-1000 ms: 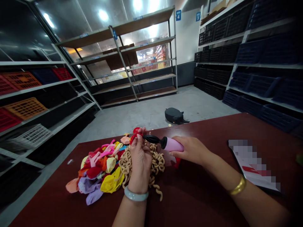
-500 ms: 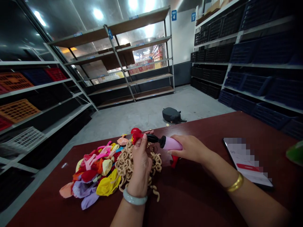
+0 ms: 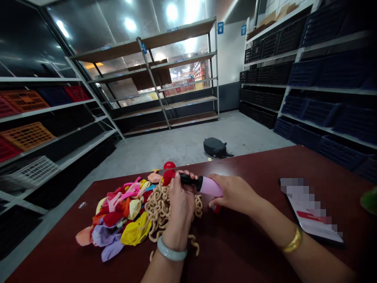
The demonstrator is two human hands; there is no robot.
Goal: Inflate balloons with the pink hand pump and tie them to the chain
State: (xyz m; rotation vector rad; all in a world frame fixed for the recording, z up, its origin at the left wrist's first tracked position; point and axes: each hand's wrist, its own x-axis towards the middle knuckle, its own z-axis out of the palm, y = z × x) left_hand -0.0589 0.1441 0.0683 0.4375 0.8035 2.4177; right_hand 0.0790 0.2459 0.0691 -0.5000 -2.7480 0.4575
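A balloon pump [image 3: 210, 186] with a pink barrel and a black nozzle end lies between my two hands, tilted slightly up to the left. My right hand [image 3: 235, 194] is wrapped round the pink part. At the black end, my left hand [image 3: 182, 198] is closed, its thumb pressing a small red balloon [image 3: 169, 177] against the nozzle. Below my left hand spreads a heap of beige, curly, string-like pieces [image 3: 157, 208]. Left of it lies a pile of limp balloons [image 3: 118, 212] in several colours. Something red shows partly under my right hand.
A phone [image 3: 312, 212] with a blurred screen lies on the dark red table [image 3: 250, 247] at the right. A green object [image 3: 369, 201] sits at the right edge. Beyond, a dark grey bag-like object [image 3: 216, 147] rests on the floor, among shelves with crates [image 3: 29, 135].
The view has tilted up slightly. My left fingers now curl further round the pump's black end, and my hands look slightly closer together. The red balloon sits differently at the nozzle.
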